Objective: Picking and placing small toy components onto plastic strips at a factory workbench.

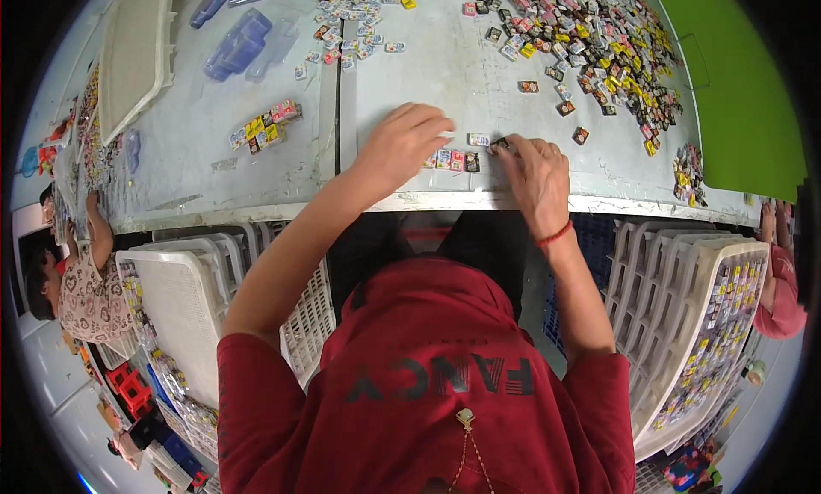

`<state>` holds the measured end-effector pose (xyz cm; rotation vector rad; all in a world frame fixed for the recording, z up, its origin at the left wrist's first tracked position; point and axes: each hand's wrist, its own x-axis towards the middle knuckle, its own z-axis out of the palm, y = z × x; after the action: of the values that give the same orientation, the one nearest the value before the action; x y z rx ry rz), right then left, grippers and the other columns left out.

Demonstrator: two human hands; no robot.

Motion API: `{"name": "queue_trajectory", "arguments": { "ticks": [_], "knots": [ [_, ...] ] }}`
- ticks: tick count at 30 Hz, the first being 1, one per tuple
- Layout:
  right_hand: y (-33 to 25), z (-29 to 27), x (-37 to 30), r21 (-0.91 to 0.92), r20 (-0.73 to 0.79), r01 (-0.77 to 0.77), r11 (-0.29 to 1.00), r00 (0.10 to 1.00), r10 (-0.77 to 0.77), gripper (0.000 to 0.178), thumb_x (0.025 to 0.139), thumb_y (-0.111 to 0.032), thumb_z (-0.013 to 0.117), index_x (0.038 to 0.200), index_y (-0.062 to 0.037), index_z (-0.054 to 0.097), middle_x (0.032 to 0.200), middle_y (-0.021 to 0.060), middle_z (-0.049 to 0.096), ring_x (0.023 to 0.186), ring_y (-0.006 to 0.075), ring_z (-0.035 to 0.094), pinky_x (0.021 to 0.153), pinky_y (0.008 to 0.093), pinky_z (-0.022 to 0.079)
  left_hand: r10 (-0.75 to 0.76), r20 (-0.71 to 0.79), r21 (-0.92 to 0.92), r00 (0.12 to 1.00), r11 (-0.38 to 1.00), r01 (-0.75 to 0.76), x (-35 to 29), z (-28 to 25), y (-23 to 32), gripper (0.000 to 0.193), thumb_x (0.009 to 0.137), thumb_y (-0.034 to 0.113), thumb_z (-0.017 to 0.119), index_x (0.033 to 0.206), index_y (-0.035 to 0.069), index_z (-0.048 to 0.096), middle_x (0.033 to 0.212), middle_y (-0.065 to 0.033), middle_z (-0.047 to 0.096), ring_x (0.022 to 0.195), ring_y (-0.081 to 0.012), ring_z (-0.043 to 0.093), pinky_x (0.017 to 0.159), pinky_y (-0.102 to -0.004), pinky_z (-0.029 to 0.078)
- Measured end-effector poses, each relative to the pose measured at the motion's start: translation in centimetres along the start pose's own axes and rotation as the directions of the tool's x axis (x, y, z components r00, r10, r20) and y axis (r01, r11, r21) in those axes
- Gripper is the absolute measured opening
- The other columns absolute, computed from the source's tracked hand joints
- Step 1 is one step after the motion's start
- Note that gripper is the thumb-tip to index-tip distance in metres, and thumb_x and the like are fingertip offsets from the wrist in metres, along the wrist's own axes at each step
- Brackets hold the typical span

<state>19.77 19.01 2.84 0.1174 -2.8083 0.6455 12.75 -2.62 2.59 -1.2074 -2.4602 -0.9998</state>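
Near the table's front edge lies a short row of small printed blocks (457,160), like miniature boxes in white, pink and black. At the row's left end is my left hand (404,143), fingers stretched to the right and slightly bent, with nothing visible in them. Just beyond the row sits a single white-and-blue block (478,140). Beside it, my right hand (539,173) pinches a small black block (499,143) between thumb and fingers. The fingers partly cover that block.
A large heap of mixed small blocks (616,62) spreads over the far right. Left of the table seam are a grouped cluster of blocks (267,126), clear bluish plastic trays (239,45) and a white crate (137,58). Stacked crates (684,314) flank me. Other people sit at both sides.
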Motion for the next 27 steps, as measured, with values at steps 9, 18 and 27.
{"name": "queue_trajectory", "arguments": {
  "ticks": [9, 18, 27],
  "knots": [
    [2.8, 0.7, 1.7, 0.062, 0.047, -0.004, 0.998, 0.999, 0.001, 0.017, 0.082, -0.013, 0.064, 0.097, -0.005, 0.067, 0.088, 0.0141, 0.064, 0.079, 0.0329, 0.062, 0.069, 0.0403, 0.049, 0.015, 0.208, -0.026, 0.978, 1.0, -0.009, 4.1, 4.0, -1.8, 0.013, 0.08, 0.008, 0.065, 0.092, 0.004, 0.066, 0.092, -0.0077, 0.06, 0.088, -0.0271, 0.06, 0.077, -0.0365, 0.05],
    [3.3, 0.4, 1.8, 0.093, 0.118, 0.308, 0.947, 0.941, -0.317, 0.024, 0.08, -0.006, 0.063, 0.104, -0.0071, 0.066, 0.104, 0.0103, 0.063, 0.093, 0.0284, 0.059, 0.083, 0.0352, 0.049, 0.143, 0.308, -0.048, 0.94, 0.99, -0.135, 3.3, 3.6, -2.5, 0.021, 0.079, 0.005, 0.063, 0.1, 0.005, 0.067, 0.113, -0.0049, 0.062, 0.105, -0.023, 0.055, 0.089, -0.0329, 0.048],
    [3.6, 0.4, 1.2, 0.087, 0.078, 0.339, 0.937, 0.935, -0.345, 0.028, 0.077, -0.005, 0.065, 0.104, -0.0045, 0.065, 0.105, 0.0096, 0.063, 0.095, 0.0275, 0.058, 0.084, 0.035, 0.048, 0.075, 0.143, 0.046, 0.987, 0.996, -0.082, 2.6, 3.1, -3.3, 0.022, 0.078, 0.006, 0.065, 0.1, 0.004, 0.066, 0.108, -0.0077, 0.063, 0.101, -0.0252, 0.056, 0.087, -0.0335, 0.048]
  ]
}}
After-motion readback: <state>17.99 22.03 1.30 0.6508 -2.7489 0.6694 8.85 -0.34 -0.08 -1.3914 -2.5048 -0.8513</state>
